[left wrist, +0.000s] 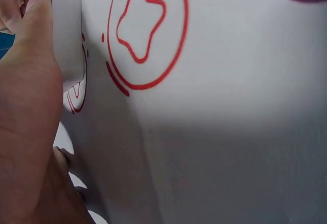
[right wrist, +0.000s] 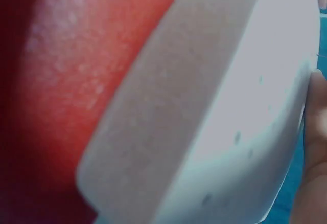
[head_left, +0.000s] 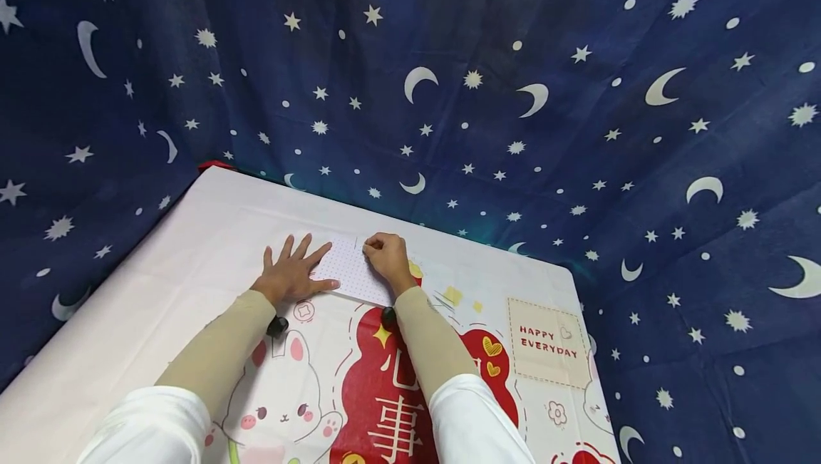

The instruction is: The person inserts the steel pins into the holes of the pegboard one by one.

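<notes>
A white block-like board [head_left: 353, 271] with a grid of small dots or holes lies on the table; its thick side [right wrist: 153, 116] shows in the right wrist view. My left hand [head_left: 291, 275] spreads its fingers at the board's left end, thumb [left wrist: 33, 45] along its near edge and index fingertip at its far left. Over the right part, my right hand [head_left: 389, 259] has curled fingers, thumb and index pinching a tiny thing mostly hidden by them; I cannot tell its kind. A thin dark line [head_left: 355, 242] shows on the board just left of those fingertips.
The table wears a white cloth [head_left: 218, 236] printed with a rabbit [head_left: 282, 393], red shapes and a "HAPPY EVERYDAY" panel [head_left: 550, 343]. Dark blue curtains [head_left: 385, 150] with moons and stars close in behind and at both sides.
</notes>
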{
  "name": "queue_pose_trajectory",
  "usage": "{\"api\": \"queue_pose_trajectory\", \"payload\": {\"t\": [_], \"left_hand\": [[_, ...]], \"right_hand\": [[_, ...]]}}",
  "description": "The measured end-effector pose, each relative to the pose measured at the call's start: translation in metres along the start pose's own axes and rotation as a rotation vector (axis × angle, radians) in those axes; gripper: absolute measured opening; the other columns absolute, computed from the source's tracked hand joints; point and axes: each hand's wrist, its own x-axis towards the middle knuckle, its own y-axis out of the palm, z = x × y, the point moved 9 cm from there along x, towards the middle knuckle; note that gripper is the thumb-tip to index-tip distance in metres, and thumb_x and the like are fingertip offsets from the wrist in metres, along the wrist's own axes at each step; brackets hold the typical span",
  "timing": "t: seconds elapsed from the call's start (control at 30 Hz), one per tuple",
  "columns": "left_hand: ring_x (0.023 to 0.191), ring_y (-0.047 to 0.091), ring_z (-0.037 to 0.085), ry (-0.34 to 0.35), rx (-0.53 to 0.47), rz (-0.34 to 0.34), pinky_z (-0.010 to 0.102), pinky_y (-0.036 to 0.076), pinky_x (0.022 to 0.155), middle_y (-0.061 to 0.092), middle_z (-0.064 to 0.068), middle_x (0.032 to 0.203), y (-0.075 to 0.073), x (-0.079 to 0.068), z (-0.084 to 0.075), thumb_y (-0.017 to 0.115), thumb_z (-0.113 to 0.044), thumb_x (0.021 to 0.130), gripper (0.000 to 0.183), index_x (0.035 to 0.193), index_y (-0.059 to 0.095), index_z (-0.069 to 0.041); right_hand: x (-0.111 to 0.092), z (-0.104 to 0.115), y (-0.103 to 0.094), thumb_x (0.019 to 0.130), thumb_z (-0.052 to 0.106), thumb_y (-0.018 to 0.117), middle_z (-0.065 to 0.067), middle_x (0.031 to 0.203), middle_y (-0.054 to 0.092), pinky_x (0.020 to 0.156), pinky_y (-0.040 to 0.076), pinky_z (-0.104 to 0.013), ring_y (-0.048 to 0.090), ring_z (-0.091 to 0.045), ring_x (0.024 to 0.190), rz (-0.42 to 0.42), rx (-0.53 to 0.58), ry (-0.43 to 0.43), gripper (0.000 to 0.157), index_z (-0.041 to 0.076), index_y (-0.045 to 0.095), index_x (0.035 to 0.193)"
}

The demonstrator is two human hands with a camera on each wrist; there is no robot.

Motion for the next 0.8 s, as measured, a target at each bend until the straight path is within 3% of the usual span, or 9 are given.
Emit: {"api": "queue_pose_trajectory", "payload": {"t": [0.13, 0.3, 0.43, 0.6, 0.8], "left_hand": [[0.16, -0.002, 0.054, 0.013, 0.006, 0.0, 0.081, -0.001, 0.121, 0.007, 0.021, 0.176, 0.005, 0.003, -0.007, 0.052, -0.079, 0.089, 0.097, 0.167, 0.02, -0.03], [0.16, -0.004, 0.054, 0.02, -0.012, 0.02, 0.081, -0.004, 0.121, 0.005, 0.021, 0.176, 0.012, 0.004, -0.01, 0.054, -0.078, 0.089, 0.098, 0.167, 0.019, -0.03], [0.16, -0.005, 0.054, 0.029, -0.037, 0.001, 0.081, -0.006, 0.121, 0.005, 0.022, 0.176, 0.006, 0.004, -0.01, 0.056, -0.075, 0.09, 0.097, 0.167, 0.02, -0.029], [0.159, -0.007, 0.056, 0.039, -0.057, -0.008, 0.082, -0.008, 0.119, 0.003, 0.024, 0.175, -0.001, 0.001, -0.007, 0.055, -0.075, 0.091, 0.097, 0.168, 0.019, -0.027], [0.158, -0.007, 0.058, 0.044, -0.052, 0.001, 0.083, -0.008, 0.118, 0.002, 0.025, 0.175, -0.001, 0.0, -0.001, 0.053, -0.08, 0.09, 0.101, 0.168, 0.016, -0.027]], "right_hand": [[-0.006, -0.013, -0.006, 0.094, 0.007, 0.075, -0.011, 0.091, 0.079, 0.077, 0.063, -0.025, 0.069, -0.013, 0.072, 0.007, 0.065, 0.072, 0.009, 0.003, 0.08, 0.101], [-0.014, -0.023, -0.022, 0.093, 0.004, 0.075, -0.015, 0.092, 0.079, 0.073, 0.063, -0.025, 0.069, -0.011, 0.07, -0.009, 0.124, 0.096, 0.008, 0.001, 0.08, 0.099], [-0.014, -0.03, -0.05, 0.094, 0.005, 0.074, -0.015, 0.095, 0.079, 0.077, 0.064, -0.03, 0.071, -0.017, 0.076, -0.041, 0.135, 0.1, 0.009, 0.003, 0.081, 0.099], [-0.019, -0.052, -0.089, 0.095, 0.009, 0.074, -0.011, 0.098, 0.078, 0.083, 0.06, -0.033, 0.066, -0.02, 0.088, -0.035, 0.072, 0.165, 0.009, 0.007, 0.082, 0.098], [-0.043, -0.088, -0.129, 0.093, 0.006, 0.076, -0.014, 0.095, 0.078, 0.073, 0.053, -0.028, 0.062, -0.021, 0.084, -0.024, 0.015, 0.237, 0.007, 0.003, 0.082, 0.095]]}}
